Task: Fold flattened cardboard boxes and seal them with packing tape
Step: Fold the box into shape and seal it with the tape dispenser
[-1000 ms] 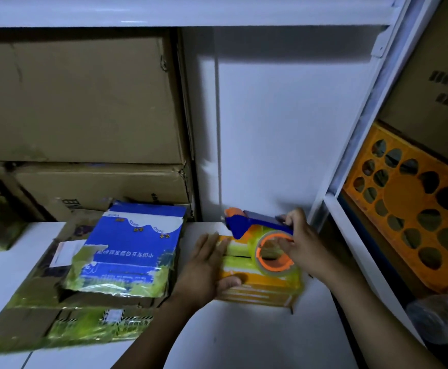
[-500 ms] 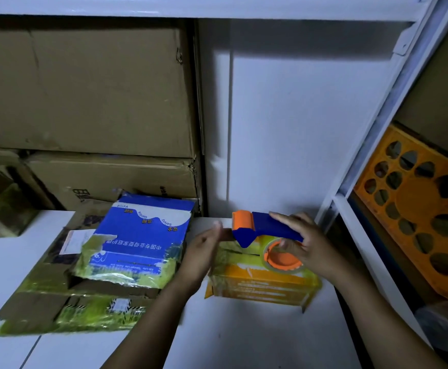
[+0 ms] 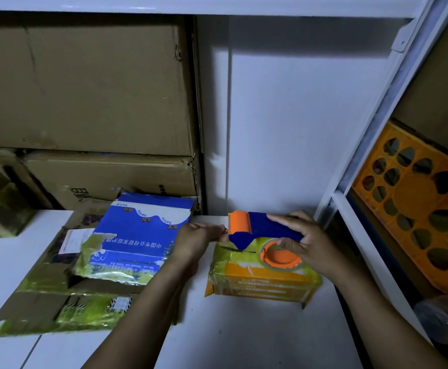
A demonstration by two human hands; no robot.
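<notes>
A small folded box (image 3: pixel 264 279), orange and yellow-green, lies on the white table (image 3: pixel 230 331). Above its far end my right hand (image 3: pixel 306 245) grips a blue tape dispenser (image 3: pixel 261 230) with an orange roller and an orange-cored roll of clear tape (image 3: pixel 280 255). My left hand (image 3: pixel 198 238) is at the dispenser's roller end with fingertips pinched together, apparently on the tape end; the clear tape itself is too faint to see. A blue flattened box (image 3: pixel 140 235) lies on a stack of flattened cardboard (image 3: pixel 57 296) to the left.
Large brown cartons (image 3: pixel 84 89) are stacked against the back left. A white shelf post (image 3: pixel 350 209) stands at the right, with an orange perforated crate (image 3: pixel 417 203) behind it. A clear plastic bag (image 3: pixel 446 318) sits at the lower right.
My left hand has left the box top and moved up to the dispenser's roller end. The dispenser has lifted and shifted slightly back over the box's far end.
</notes>
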